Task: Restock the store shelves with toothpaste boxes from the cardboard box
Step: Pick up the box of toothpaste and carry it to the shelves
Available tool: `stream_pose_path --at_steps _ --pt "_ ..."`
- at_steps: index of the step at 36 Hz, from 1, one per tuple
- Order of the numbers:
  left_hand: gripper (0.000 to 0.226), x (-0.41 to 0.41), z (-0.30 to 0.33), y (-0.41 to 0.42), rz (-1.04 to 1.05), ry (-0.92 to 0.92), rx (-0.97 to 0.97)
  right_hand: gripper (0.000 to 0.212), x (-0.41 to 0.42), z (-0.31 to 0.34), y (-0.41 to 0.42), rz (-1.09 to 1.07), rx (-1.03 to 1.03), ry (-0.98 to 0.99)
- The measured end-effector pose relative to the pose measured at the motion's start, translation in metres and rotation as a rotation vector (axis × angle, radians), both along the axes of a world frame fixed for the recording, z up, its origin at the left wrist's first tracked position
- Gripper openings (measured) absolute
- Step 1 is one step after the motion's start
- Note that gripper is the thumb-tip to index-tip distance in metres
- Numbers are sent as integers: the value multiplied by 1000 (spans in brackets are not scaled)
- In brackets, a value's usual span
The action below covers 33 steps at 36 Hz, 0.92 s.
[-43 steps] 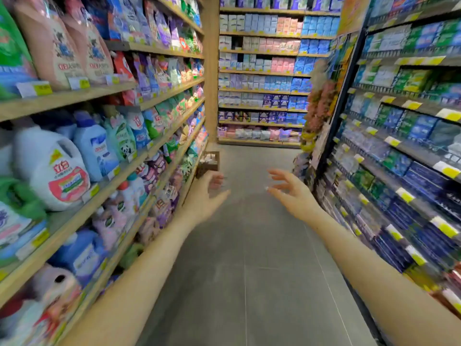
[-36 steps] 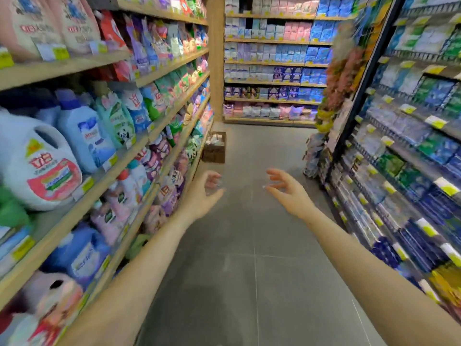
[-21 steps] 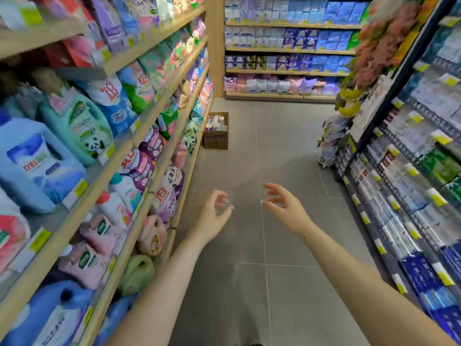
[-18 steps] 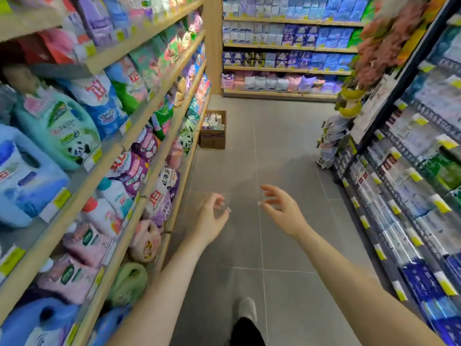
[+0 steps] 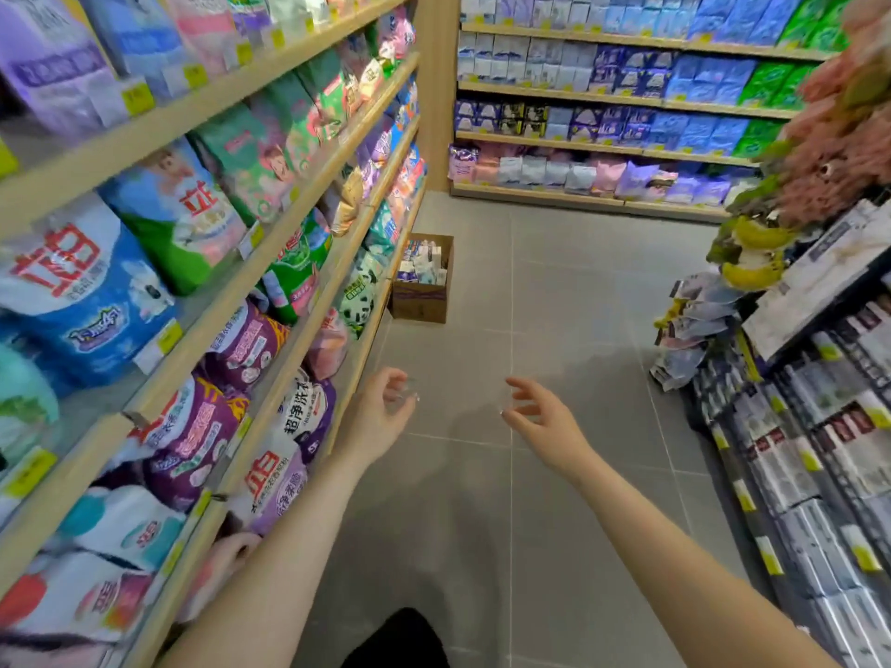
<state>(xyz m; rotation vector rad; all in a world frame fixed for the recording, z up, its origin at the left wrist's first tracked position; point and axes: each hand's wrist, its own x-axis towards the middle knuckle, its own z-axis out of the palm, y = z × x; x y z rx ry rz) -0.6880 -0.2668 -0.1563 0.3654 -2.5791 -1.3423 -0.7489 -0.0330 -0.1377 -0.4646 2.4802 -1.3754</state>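
Observation:
A brown cardboard box (image 5: 418, 301) stands on the grey floor against the foot of the left shelves, some way ahead of me. Several white and blue toothpaste boxes (image 5: 424, 262) stand upright inside it. My left hand (image 5: 381, 417) and my right hand (image 5: 540, 417) are stretched out in front of me over the aisle floor, well short of the box. Both hold nothing, and their fingers are loosely curled. Dark shelves with toothpaste boxes (image 5: 819, 455) run along the right side.
Wooden shelves (image 5: 270, 262) packed with detergent bags line the left. More shelves (image 5: 602, 151) of packets close the aisle's far end. Plush toys and hanging packets (image 5: 694, 320) jut out at the end of the right rack. The grey tiled floor (image 5: 530, 282) runs between them.
I have moved forward along the aisle and the view has tipped down; the cardboard box is nearer and larger. Both hands stay outstretched and hold nothing.

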Motion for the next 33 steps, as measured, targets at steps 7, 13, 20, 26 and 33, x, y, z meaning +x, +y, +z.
stream_pose_path --at_steps 7,13,20,26,33 --pt "28 -140 -23 -74 41 -35 -11 44 -146 -13 -62 -9 10 -60" --pt "27 -275 -24 -146 20 -46 -5 45 -271 -27 -133 -45 36 -102" --pt "24 -426 -8 -231 -11 -67 -41 44 -417 -21 -202 -73 80 -102" --pt "31 -529 -18 -268 -32 -150 -67 45 -521 -29 -234 -100 117 -110" --pt "35 -668 -46 -300 -70 -203 -63 45 -667 -62 -268 -106 125 -147"
